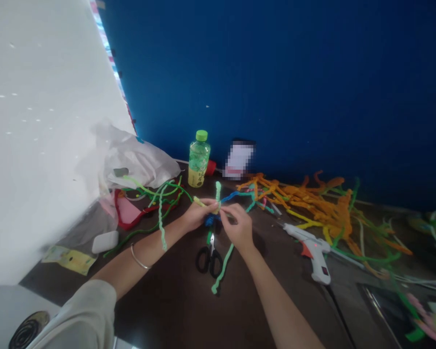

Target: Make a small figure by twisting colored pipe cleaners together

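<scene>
Both hands meet at mid-table over a light green pipe cleaner [218, 190], its fuzzy end standing up between them. My left hand [199, 214] is closed around it, and a pale yellow tip [198, 200] pokes out beside the fingers. My right hand [237, 222] pinches at the same spot, finger and thumb together. Just under the fingers sits a blue fuzzy bundle [211, 220], partly covered. Black-handled scissors [210, 259] lie below the hands. Another light green pipe cleaner [223, 271] trails beneath my right hand, and a wavy one [161, 218] runs by my left forearm.
A green-capped bottle [199, 162] stands at the back, near a blurred phone [239, 159]. Orange pipe cleaners [312, 203] heap up on the right, behind a white glue gun [314, 252] with a cord. At left are a plastic bag [141, 160] and a white case [105, 242].
</scene>
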Demonstrator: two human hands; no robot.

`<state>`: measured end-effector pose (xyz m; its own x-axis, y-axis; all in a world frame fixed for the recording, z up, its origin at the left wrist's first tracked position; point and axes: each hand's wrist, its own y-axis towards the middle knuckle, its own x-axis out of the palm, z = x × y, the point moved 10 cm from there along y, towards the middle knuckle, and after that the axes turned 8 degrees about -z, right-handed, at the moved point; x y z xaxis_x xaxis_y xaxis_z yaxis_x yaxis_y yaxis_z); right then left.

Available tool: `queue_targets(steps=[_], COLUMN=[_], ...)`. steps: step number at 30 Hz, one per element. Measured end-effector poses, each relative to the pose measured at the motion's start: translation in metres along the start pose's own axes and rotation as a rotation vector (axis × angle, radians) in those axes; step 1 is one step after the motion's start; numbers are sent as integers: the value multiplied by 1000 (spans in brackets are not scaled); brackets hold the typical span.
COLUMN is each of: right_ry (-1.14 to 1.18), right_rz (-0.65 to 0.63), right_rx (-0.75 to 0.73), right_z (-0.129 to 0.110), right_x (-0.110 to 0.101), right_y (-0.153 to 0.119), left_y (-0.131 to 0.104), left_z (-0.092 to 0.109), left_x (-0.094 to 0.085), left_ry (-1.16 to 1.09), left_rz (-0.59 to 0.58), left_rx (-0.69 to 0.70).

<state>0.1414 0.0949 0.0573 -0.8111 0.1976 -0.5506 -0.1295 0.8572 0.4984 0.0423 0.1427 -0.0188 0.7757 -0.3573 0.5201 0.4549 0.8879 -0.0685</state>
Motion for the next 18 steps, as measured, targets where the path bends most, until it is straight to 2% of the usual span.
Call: queue_targets(steps=[4, 8, 13, 18], right_ry=[-271, -368, -205, -11], right_rz=[27, 17, 31, 33], right_rx=[-151, -193, -96, -16], right_z=[-16, -17, -9, -4], right_x=[2, 5, 0, -3], right_y=[-6, -8, -4, -1], left_y=[1, 1, 1, 1], left_z=[2, 6, 4, 5], left_x=[-2, 0, 5, 4], left_ry=[49, 69, 28, 34], left_rz=[6, -33, -92, -91], left_rx=[43, 83, 59, 68])
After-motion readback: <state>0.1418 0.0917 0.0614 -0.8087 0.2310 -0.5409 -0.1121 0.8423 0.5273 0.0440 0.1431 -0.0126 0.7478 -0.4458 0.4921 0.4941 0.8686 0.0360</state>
